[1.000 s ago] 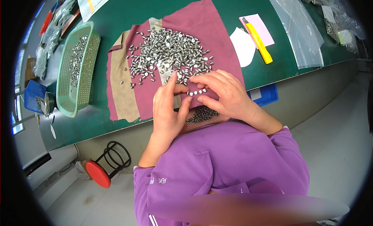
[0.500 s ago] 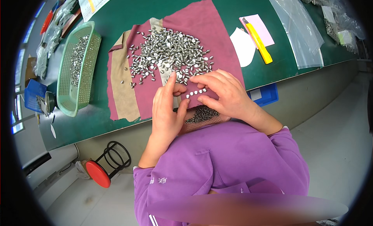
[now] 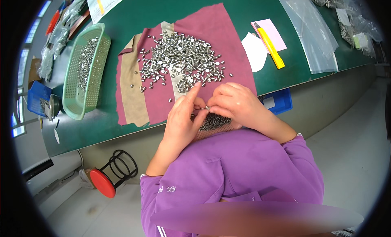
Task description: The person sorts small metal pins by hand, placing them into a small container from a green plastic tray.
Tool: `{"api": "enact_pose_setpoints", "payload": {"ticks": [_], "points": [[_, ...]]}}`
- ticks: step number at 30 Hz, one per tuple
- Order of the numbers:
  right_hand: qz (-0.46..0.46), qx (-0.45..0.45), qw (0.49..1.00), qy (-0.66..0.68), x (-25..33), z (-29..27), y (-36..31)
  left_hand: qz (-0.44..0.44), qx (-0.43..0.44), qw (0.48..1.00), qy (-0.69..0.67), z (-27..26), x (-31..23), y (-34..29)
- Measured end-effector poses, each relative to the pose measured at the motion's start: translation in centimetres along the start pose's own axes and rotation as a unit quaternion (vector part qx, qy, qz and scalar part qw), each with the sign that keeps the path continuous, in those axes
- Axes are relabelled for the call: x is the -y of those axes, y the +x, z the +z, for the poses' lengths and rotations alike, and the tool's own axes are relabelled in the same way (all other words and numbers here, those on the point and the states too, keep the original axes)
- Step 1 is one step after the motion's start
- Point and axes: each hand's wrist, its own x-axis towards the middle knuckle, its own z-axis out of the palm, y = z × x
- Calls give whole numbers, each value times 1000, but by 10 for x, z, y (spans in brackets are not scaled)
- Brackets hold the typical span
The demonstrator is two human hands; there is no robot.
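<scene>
A pile of small silver metal parts (image 3: pixel 185 55), short cylinders with flat round heads, lies on a maroon cloth (image 3: pixel 236 45) with beige strips. At the cloth's near edge my two hands meet fingertip to fingertip. My left hand (image 3: pixel 182 116) is closed in a pinch between thumb and bent fingers, its index finger pointing up toward the pile. Close against it, my right hand (image 3: pixel 236 101) also pinches. A small metal part (image 3: pixel 207 108) shows between the fingertips; the fingers hide any others. Just below the hands is a pink mesh basket (image 3: pixel 207 134) of darker small metal parts.
To the left stands a green basket (image 3: pixel 104 53) holding more metal parts, with a blue bin (image 3: pixel 34 99) beside it. A yellow utility knife (image 3: pixel 271 48) lies on pink paper (image 3: pixel 278 33) at right, near clear plastic bags (image 3: pixel 307 33). A red stool (image 3: pixel 102 183) stands on the floor.
The short row of parts between my hands no longer shows on the cloth. My hands, apart before, have come together and pinch. The cloth and pile appear shifted slightly.
</scene>
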Motion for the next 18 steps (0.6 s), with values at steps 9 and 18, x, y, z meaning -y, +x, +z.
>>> {"api": "enact_pose_setpoints", "payload": {"ticks": [9,18], "points": [[67,-52,996,15,6,4,8,-32,-129,990,55,-4,13,-2],[76,-93,989,-90,7,18,18,64,-93,991,71,4,20,16]]}}
